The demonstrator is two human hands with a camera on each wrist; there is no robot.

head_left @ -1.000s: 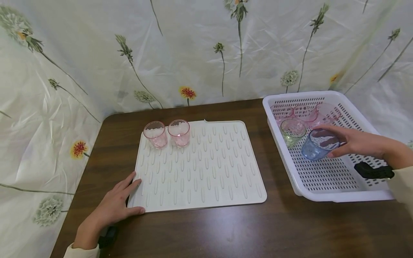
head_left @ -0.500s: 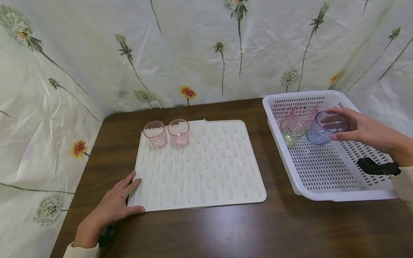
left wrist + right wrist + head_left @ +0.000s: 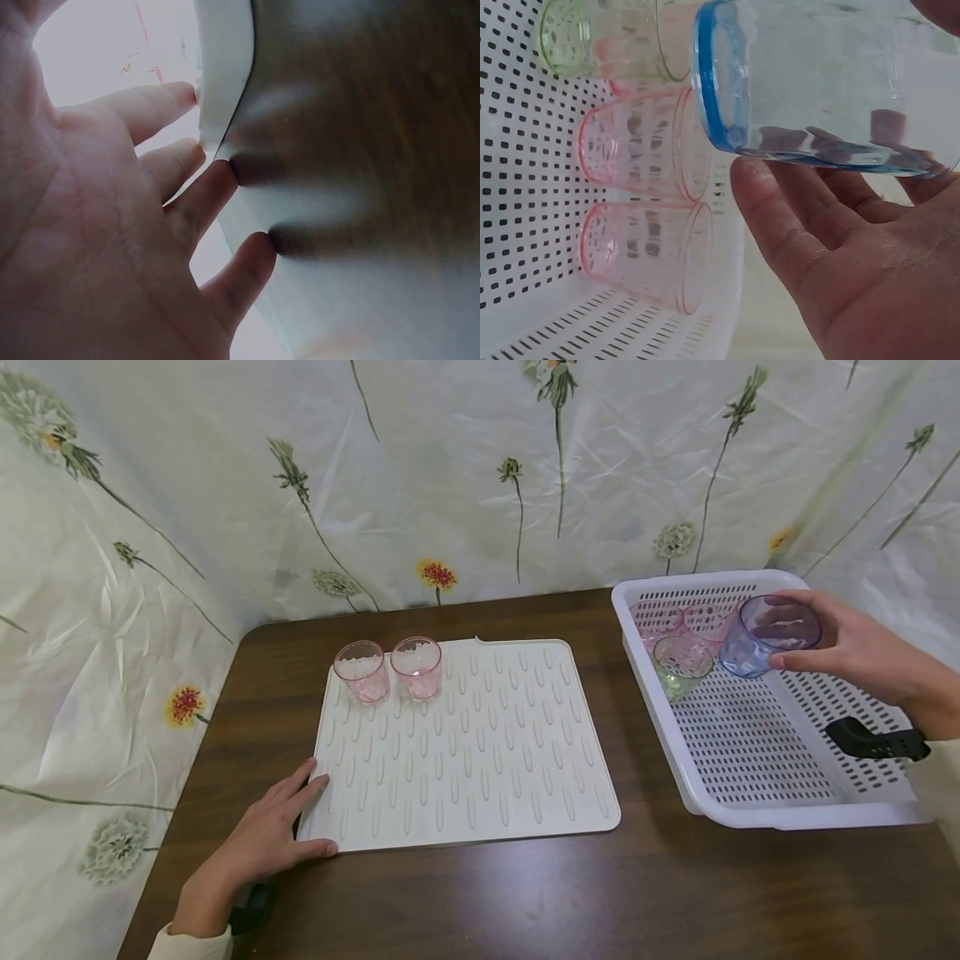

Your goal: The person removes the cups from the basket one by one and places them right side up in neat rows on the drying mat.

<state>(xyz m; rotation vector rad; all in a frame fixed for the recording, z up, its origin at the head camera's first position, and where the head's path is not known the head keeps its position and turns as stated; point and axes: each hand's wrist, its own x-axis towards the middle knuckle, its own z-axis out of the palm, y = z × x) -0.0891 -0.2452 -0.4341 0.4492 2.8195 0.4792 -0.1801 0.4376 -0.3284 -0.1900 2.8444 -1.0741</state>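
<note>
Right now, through the head camera, I have the right hand (image 3: 847,647) curled around a blue glass (image 3: 750,647), thumb on the near side and fingers on the far side. I see the glass slightly tilted, mouth up, inside the walls of a white basket (image 3: 817,817); the right wrist view shows me its base raised above those of its neighbours. My left hand (image 3: 266,827) is spread wide and grips nothing — its fingers lie along the left edge of a white mat (image 3: 480,752), the thumb at the near corner.

Just left of the blue glass I find a green glass (image 3: 682,668), and behind the green one at least two pink glasses (image 3: 708,622); whether the blue one hides another from my head view, I cannot tell. Two more pink tumblers (image 3: 416,668) stand side by side at the mat's far left corner, mouths up. Mat and basket sit well apart on a dark wooden tabletop (image 3: 525,902) — beyond it I see a pale, flower-printed sheet (image 3: 450,468).
</note>
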